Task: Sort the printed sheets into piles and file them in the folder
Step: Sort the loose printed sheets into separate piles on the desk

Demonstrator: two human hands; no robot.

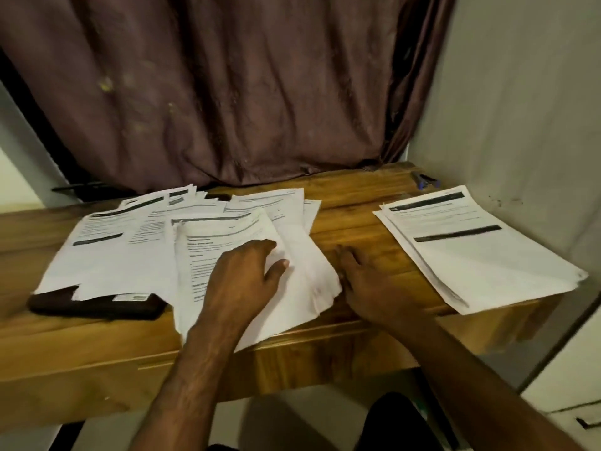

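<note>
A person's left hand [242, 271] lay flat on a loose, fanned heap of printed sheets [156, 242] spread across the left and middle of a wooden worktop [351, 203], fingers straight and the thumb out to the side, pressing the topmost pages, whose near corners hung over the front edge. The right hand [367, 281] rested palm down on bare wood just beside the heap's right edge, fingers stretched and relaxed, holding nothing; whether it touched the paper could not be told. Well apart to the right, a squared pile of sorted sheets [481, 249] sat near the wall, its near corner jutting past the worktop's edge, each top page crossed by dark printed bars. A dark, flat object [97, 305], possibly the folder, lay at the left front, partly under the heap. Blue pens [426, 183] lay at the back right corner. A brown curtain [227, 92] hung behind the worktop.
</note>
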